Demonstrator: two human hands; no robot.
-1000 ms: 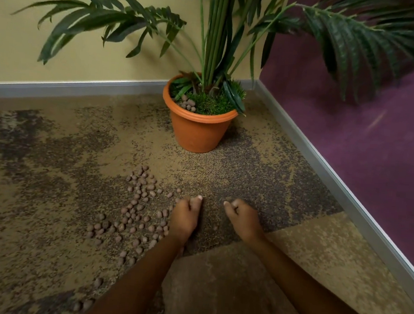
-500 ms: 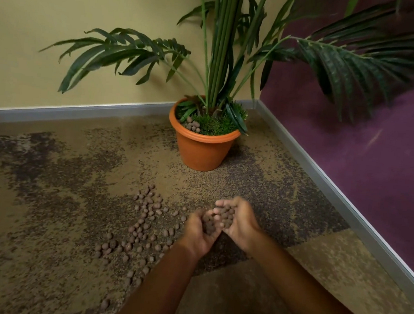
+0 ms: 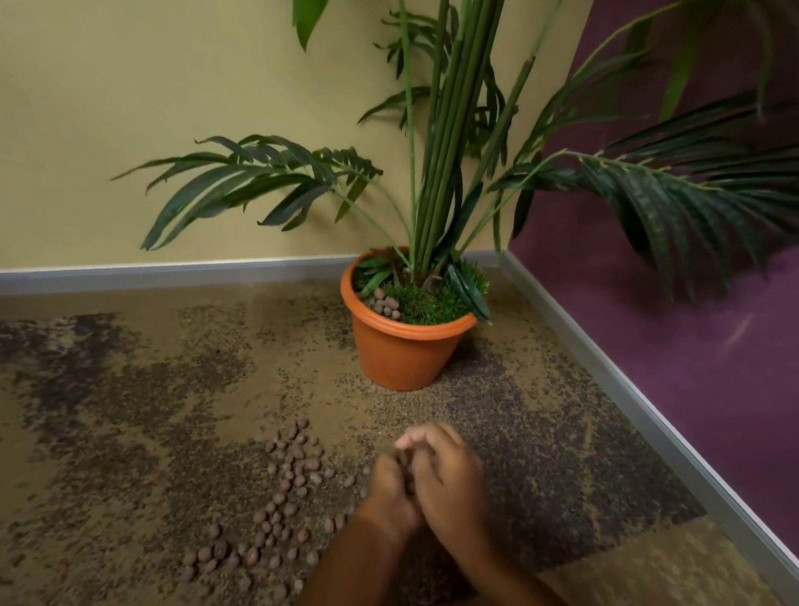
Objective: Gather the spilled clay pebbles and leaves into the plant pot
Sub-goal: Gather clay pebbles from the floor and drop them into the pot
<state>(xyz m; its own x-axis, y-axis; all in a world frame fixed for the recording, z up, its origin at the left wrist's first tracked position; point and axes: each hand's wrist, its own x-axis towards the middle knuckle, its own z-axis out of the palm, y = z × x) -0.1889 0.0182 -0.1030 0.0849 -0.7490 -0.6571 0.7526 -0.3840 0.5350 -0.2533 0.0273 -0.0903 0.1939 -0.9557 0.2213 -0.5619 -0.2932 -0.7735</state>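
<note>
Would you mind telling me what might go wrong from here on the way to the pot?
1. The left hand and right hand cup the held pebbles; some may slip through finger gaps before reaching the plant pot.
2. Stems and low leaves crowd the pot's mouth, so the hands might snag them and scatter pebbles.

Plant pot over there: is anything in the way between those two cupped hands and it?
Nothing visible. Only carpet lies between the plant pot and the left hand and right hand, cupped round clay pebbles. The stems rise from the pot's middle, but its near side looks open.
</note>
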